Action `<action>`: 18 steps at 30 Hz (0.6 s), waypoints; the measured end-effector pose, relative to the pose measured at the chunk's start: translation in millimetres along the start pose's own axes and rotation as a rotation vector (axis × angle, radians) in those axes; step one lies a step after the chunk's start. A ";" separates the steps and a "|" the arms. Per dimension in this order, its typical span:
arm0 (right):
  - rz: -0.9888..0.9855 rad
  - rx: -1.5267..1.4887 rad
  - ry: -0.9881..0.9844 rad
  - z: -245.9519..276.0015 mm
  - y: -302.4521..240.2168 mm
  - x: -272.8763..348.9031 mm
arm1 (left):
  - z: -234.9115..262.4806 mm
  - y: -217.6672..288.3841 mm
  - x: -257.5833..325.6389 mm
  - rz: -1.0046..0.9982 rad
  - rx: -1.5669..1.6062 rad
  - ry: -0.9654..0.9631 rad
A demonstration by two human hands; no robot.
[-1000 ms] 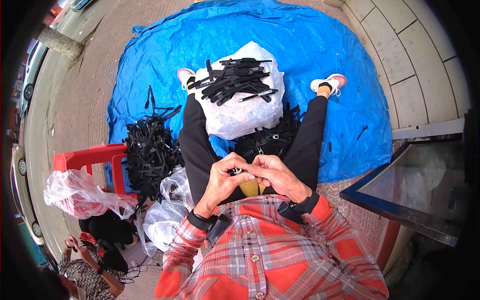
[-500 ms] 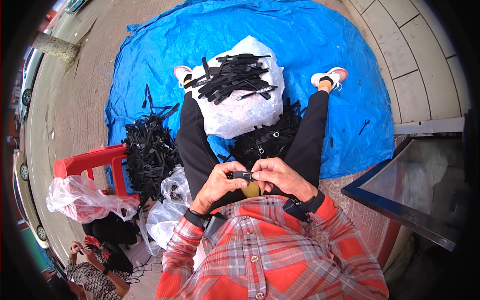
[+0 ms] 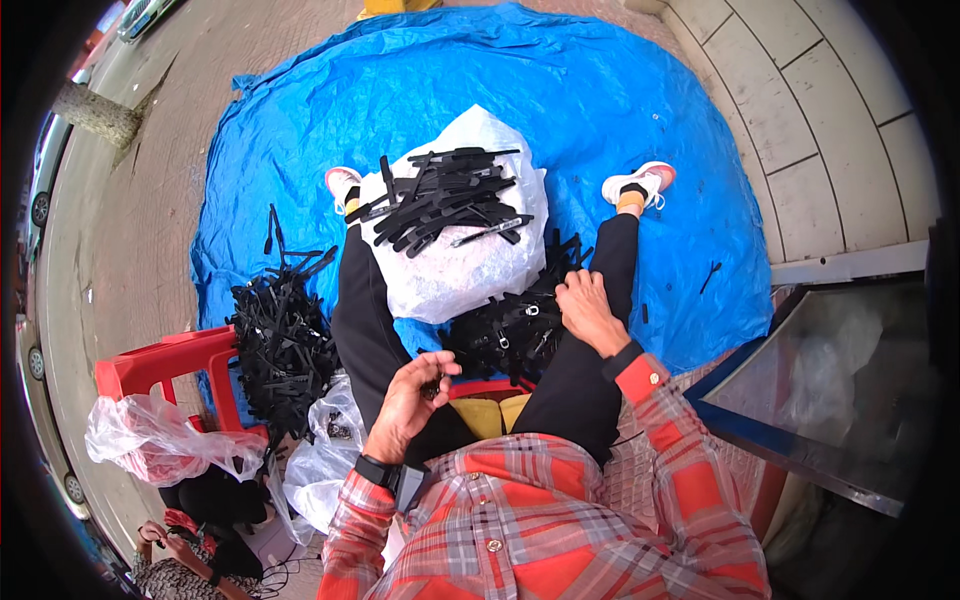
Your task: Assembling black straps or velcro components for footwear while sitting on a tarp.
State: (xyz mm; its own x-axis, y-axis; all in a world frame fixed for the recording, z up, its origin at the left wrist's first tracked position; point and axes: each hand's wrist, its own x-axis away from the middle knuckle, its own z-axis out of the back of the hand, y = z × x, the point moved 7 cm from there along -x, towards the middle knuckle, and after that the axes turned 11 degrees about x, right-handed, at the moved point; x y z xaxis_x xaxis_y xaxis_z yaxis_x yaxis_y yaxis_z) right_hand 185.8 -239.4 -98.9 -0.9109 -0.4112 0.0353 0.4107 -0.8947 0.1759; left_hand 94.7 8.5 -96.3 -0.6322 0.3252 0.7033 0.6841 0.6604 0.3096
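Seen from above, seated on a crinkled blue plastic tarpaulin (image 3: 620, 110) with legs spread. Left hand (image 3: 412, 400) raised near the lap, fingers curled around a small dark part (image 3: 432, 385); mostly hidden in the curl, shape and long axis impossible to make out. Right hand (image 3: 588, 310) lowered onto the right thigh, fingers loosely bent, fingertips at the edge of a heap of short black plastic pieces with small metal fittings (image 3: 515, 330); whether pinching anything, impossible to tell. Just beyond that heap, between the legs, a bulging white plastic sack (image 3: 450, 270), topped with a loose pile of long flat black strips (image 3: 440, 195), most lying roughly crosswise, ends pointing toward either foot. Out past the left hand, a second, taller mound of tangled black strips (image 3: 280, 345) beside a red plastic stool (image 3: 160, 365), partly cut off by crumpled clear plastic bags (image 3: 150, 440). Close under the left wrist, a translucent bag (image 3: 325, 455) holding a few dark bits, contents hard to read. At the lower left rim, another person's hands (image 3: 160, 540), barely in view.
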 end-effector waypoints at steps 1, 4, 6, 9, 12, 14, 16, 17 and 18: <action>-0.080 -0.168 0.045 1.3 6.8 -13.4 | -0.8 -0.6 0.4 0.036 0.024 -0.007; -0.492 -1.069 -0.186 -43.7 1.6 -63.7 | 1.7 -3.8 1.5 0.056 0.079 -0.043; -0.733 -1.907 -0.291 -71.1 -36.4 -77.8 | 6.1 -5.6 -1.3 0.047 0.146 -0.113; -1.067 -1.990 -0.086 -90.6 -50.2 -103.0 | 10.0 -7.1 -1.4 0.039 0.183 -0.039; -1.284 -2.036 0.041 -105.9 -53.0 -112.3 | 7.6 -1.0 -0.5 0.018 0.173 -0.005; -1.289 -2.002 0.123 -116.8 -39.5 -107.7 | -0.8 3.8 -3.9 0.006 0.151 -0.036; -1.016 -2.089 0.011 -95.4 -49.7 -109.5 | 5.8 11.2 -2.3 -0.043 0.086 0.006; -0.887 -2.097 0.042 -81.8 -52.1 -103.1 | 3.9 13.6 -1.2 -0.044 0.097 -0.022; -0.751 -2.103 0.057 -50.5 -61.6 -95.3 | 7.1 16.4 1.9 -0.056 0.135 -0.041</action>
State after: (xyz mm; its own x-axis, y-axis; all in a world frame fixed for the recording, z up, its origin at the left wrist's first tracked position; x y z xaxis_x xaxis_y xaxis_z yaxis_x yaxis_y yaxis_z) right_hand 249.4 -153.9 -162.8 -0.8885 0.0222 0.4583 -0.4272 0.3245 -0.8439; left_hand 102.2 24.8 -94.4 -0.6843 0.3106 0.6598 0.5937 0.7627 0.2566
